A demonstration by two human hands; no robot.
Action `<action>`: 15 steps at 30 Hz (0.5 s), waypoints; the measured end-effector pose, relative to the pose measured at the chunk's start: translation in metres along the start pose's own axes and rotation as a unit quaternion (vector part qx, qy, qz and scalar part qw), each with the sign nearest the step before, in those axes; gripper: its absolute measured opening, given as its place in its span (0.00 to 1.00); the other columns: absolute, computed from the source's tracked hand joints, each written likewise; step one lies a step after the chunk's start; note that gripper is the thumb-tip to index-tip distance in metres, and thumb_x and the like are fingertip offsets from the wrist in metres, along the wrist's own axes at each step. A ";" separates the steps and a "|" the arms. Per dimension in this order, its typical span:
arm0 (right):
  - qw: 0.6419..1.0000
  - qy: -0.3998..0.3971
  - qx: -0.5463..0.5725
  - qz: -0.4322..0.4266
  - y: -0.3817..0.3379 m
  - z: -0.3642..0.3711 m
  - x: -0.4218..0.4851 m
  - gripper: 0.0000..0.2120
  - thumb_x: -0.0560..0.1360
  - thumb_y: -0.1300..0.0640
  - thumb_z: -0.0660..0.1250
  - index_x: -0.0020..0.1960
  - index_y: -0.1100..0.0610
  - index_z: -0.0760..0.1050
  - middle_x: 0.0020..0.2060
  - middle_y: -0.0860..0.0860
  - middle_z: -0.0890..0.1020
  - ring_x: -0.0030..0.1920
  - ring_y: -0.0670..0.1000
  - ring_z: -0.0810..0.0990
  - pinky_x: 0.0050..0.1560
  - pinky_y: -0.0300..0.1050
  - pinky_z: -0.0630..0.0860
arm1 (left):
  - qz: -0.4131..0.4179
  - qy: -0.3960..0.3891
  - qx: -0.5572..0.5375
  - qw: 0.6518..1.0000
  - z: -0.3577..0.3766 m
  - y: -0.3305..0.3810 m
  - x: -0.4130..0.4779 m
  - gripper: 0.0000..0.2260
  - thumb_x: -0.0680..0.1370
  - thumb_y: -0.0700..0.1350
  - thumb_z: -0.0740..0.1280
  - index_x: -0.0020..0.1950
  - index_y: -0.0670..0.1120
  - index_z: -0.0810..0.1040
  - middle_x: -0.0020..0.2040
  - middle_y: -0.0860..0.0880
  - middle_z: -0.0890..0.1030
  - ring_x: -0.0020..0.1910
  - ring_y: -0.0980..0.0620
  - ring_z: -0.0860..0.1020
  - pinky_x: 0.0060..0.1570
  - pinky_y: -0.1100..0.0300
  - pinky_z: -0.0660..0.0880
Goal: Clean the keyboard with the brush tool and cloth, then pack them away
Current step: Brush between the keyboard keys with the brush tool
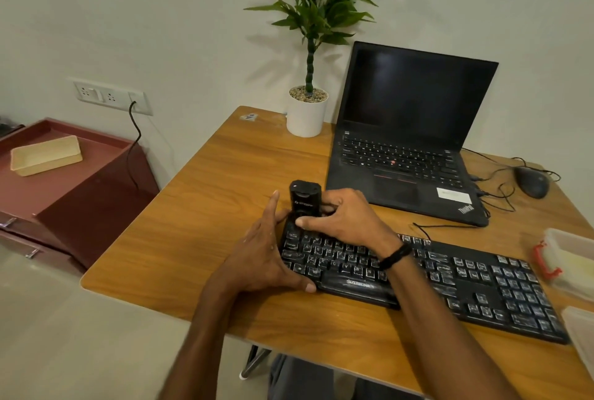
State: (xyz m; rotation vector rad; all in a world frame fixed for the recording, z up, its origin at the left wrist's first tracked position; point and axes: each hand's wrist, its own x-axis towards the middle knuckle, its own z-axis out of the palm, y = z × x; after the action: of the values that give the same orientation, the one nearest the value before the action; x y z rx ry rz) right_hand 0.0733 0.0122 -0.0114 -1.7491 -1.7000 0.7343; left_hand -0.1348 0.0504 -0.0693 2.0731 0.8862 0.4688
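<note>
Black plastic keyboard [450, 284]: flat on wooden table [209, 207].
Black cylindrical brush tool [304, 199]: upright on keyboard's top-left keys.
Right hand [347, 216]: grips brush tool.
Left hand [266, 255]: fingers straight, braces keyboard's left end.

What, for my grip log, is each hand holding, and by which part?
The right hand grips the brush tool by its lower body; the left hand presses flat against the keyboard at its left end.
</note>
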 end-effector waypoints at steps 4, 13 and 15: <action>0.999 0.034 -0.015 -0.019 -0.005 0.013 0.004 0.21 0.69 0.43 0.77 0.60 0.47 0.81 0.51 0.42 0.85 0.50 0.38 0.81 0.50 0.37 0.79 | 0.005 0.000 -0.009 1.000 0.001 0.003 0.000 0.73 0.53 0.69 0.83 0.81 0.60 0.33 0.80 0.59 0.62 0.79 0.58 0.60 0.78 0.44 0.60; 0.995 0.094 -0.005 -0.016 -0.002 0.012 0.004 0.15 0.70 0.45 0.76 0.55 0.46 0.82 0.42 0.36 0.82 0.43 0.30 0.79 0.40 0.24 0.73 | -0.005 -0.006 -0.001 1.000 0.000 0.001 -0.001 0.74 0.53 0.70 0.82 0.80 0.62 0.29 0.81 0.59 0.59 0.80 0.56 0.57 0.79 0.44 0.56; 0.998 0.051 0.018 -0.016 -0.003 0.011 0.005 0.13 0.69 0.46 0.77 0.53 0.44 0.81 0.42 0.37 0.82 0.43 0.30 0.79 0.41 0.25 0.74 | -0.003 -0.001 0.001 1.000 0.000 0.001 0.000 0.74 0.53 0.70 0.83 0.80 0.60 0.31 0.82 0.58 0.59 0.80 0.56 0.58 0.79 0.45 0.58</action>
State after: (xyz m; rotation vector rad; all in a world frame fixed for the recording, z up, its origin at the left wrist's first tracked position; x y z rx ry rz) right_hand 0.0636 0.0172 -0.0166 -1.7011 -1.6329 0.6462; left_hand -0.1344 0.0499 -0.0687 2.0707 0.8923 0.4625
